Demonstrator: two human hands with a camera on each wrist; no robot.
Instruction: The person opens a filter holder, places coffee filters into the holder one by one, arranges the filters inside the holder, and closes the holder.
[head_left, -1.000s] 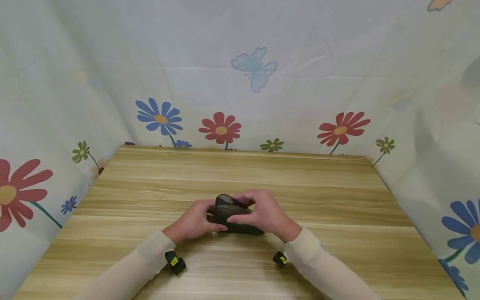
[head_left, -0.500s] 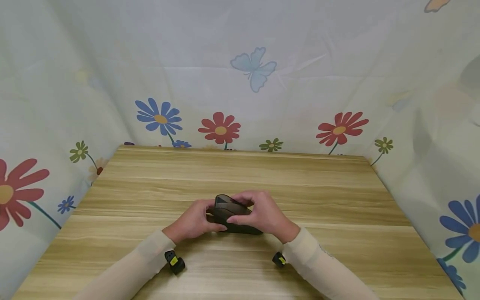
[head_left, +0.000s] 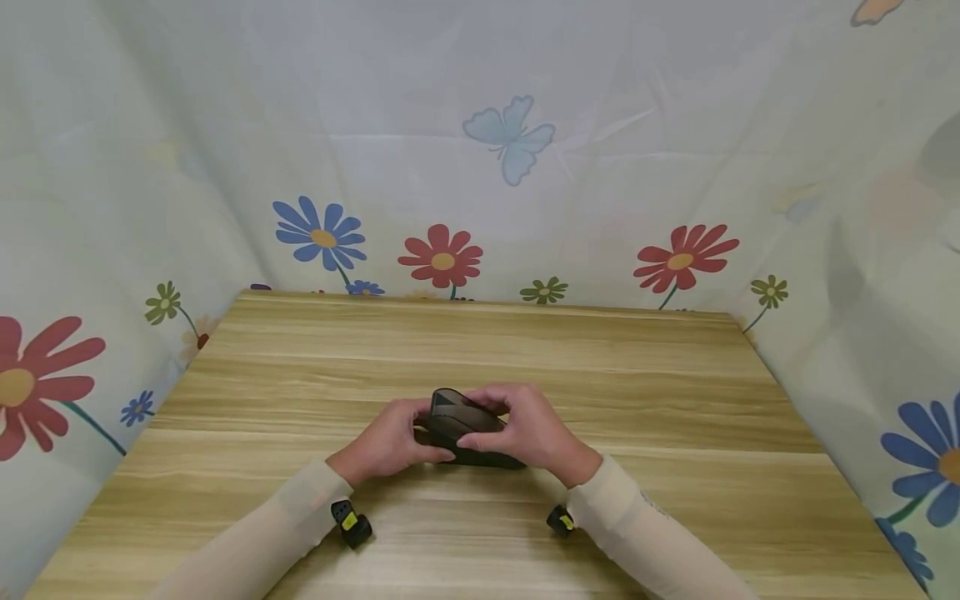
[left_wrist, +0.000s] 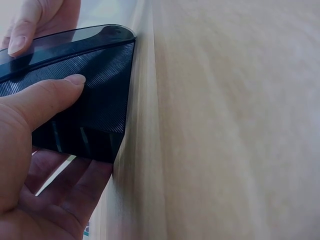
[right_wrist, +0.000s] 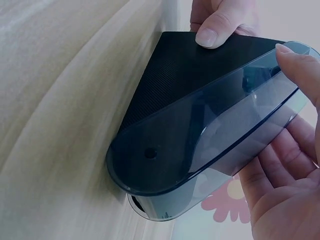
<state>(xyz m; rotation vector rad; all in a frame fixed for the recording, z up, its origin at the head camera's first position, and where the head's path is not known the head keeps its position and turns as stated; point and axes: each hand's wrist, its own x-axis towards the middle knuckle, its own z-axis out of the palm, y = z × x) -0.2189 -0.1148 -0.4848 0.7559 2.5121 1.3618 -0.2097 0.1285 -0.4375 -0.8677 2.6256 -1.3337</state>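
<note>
Between the hands, low over the wooden table, is a dark wedge-shaped case (head_left: 480,454) with a black ribbed body (left_wrist: 100,100) and a smoky clear cover (right_wrist: 200,135). My left hand (head_left: 388,437) grips the black body's left end, thumb on the ribbed near side and fingers on the far side. My right hand (head_left: 531,429) holds the clear cover from the right, thumb in front and fingers behind. In the right wrist view, the cover's rounded end lies close to the tabletop, and the case sits tilted. What the case contains cannot be made out.
The pale wooden table (head_left: 480,350) stretches around the hands. A flower-printed curtain (head_left: 585,183) hangs behind it and along both sides. Small black wrist devices with yellow marks (head_left: 351,523) sit below each cuff.
Compared with one second ago, the clear cover looks slightly lower over the black body. Both hands keep their holds and have barely moved.
</note>
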